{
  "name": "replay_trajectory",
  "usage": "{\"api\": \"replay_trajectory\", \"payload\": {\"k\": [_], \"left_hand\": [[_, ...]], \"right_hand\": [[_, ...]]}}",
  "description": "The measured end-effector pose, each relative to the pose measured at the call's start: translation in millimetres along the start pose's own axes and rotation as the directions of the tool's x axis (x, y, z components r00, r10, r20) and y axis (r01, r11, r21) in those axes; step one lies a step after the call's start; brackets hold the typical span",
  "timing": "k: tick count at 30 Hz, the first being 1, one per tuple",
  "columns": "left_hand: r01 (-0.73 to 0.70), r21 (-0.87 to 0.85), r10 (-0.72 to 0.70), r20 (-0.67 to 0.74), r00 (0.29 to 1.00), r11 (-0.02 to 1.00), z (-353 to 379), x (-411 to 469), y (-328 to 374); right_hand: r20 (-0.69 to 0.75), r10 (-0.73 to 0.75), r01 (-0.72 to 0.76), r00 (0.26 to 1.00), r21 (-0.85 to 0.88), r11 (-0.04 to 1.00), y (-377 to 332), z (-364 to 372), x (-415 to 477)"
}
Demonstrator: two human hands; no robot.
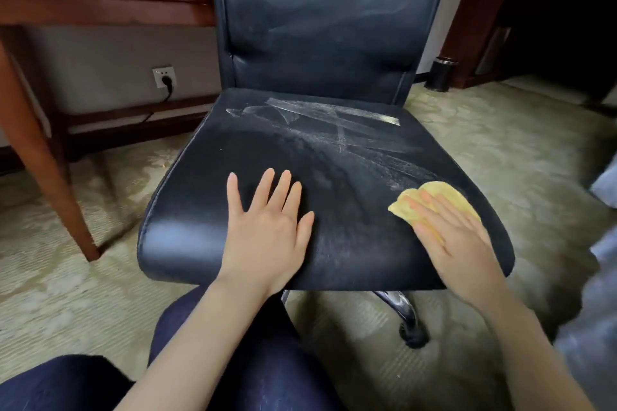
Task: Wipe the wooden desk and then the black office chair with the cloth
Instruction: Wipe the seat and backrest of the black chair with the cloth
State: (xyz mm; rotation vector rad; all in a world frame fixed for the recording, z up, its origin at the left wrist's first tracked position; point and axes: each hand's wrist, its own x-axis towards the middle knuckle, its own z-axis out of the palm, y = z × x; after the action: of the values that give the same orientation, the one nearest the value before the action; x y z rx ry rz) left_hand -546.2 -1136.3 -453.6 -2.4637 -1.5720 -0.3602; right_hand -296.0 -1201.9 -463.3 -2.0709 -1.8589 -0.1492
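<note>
Pressing 1 cloth [434,203] flat on 1 chair [267,143]: right hand [457,240]; left hand [267,227] splayed flat.

black chair [320,157] with pale streaks on its seat; yellow cloth [437,198]; reddish-brown desk [100,7]; pale green carpet [500,143] with a faint floral pattern; dark blue trousers [213,360]

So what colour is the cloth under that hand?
Yellow. The cloth lies under the right hand on the chair seat, seen in the head view.

Legible text: you will find none here.
Wall socket [164,77]: faceplate marks too small for you to read.
</note>
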Motion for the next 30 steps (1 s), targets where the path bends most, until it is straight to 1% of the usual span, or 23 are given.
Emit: {"api": "replay_trajectory", "payload": {"k": [3, 5, 7, 10, 12, 15, 17, 20, 22, 24, 27, 30], "left_hand": [[0.002, 0.024, -0.002, 0.000, 1.000, 1.000, 1, 11, 17], [0.014, 0.026, -0.014, 0.004, 1.000, 1.000, 0, 15, 21], [-0.006, 0.043, 0.005, 0.012, 1.000, 0.999, -3, 24, 25], [-0.014, 0.022, 0.013, 0.033, 0.999, 1.000, -7, 31, 20], [-0.026, 0.005, 0.026, 0.020, 0.999, 1.000, -9, 32, 20], [-0.039, 0.028, 0.039, 0.025, 0.999, 0.999, -10, 33, 24], [-0.056, 0.071, 0.052, 0.057, 0.997, 0.996, -10, 35, 23], [-0.087, 0.075, 0.081, 0.086, 0.993, 0.993, -15, 39, 17], [-0.076, 0.068, 0.069, 0.092, 0.993, 0.995, -20, 39, 13], [-0.038, 0.040, 0.035, 0.086, 0.996, 0.998, -23, 38, 12], [-0.008, 0.009, 0.007, 0.097, 0.995, 1.000, -18, 33, 12], [0.011, -0.020, -0.009, 0.117, 0.993, 1.000, -12, 31, 12]], "right_hand": [[0.049, 0.105, -0.105, 0.993, 0.003, 0.994, 23, -5, 14], [0.052, 0.139, -0.139, 0.989, -0.005, 0.990, 24, -2, 25], [0.058, 0.180, -0.180, 0.982, -0.005, 0.984, 25, 0, 38], [0.133, 0.149, -0.150, 0.980, -0.008, 0.989, 16, 2, 65], [0.174, 0.113, -0.115, 0.978, 0.005, 0.993, 9, 4, 81], [0.211, 0.067, -0.072, 0.975, 0.019, 0.997, -8, 5, 99], [0.226, 0.012, -0.017, 0.974, 0.020, 1.000, -28, 7, 107], [0.227, -0.100, 0.090, 0.969, 0.056, 0.994, -63, 15, 108], [0.199, -0.160, 0.145, 0.967, 0.088, 0.985, -84, 22, 98], [0.112, -0.192, 0.181, 0.975, 0.097, 0.979, -95, 27, 80], [-0.059, -0.179, 0.183, 0.982, 0.084, 0.979, -96, 27, 50], [-0.181, -0.163, 0.173, 0.970, 0.041, 0.984, -87, 32, 19]]}}
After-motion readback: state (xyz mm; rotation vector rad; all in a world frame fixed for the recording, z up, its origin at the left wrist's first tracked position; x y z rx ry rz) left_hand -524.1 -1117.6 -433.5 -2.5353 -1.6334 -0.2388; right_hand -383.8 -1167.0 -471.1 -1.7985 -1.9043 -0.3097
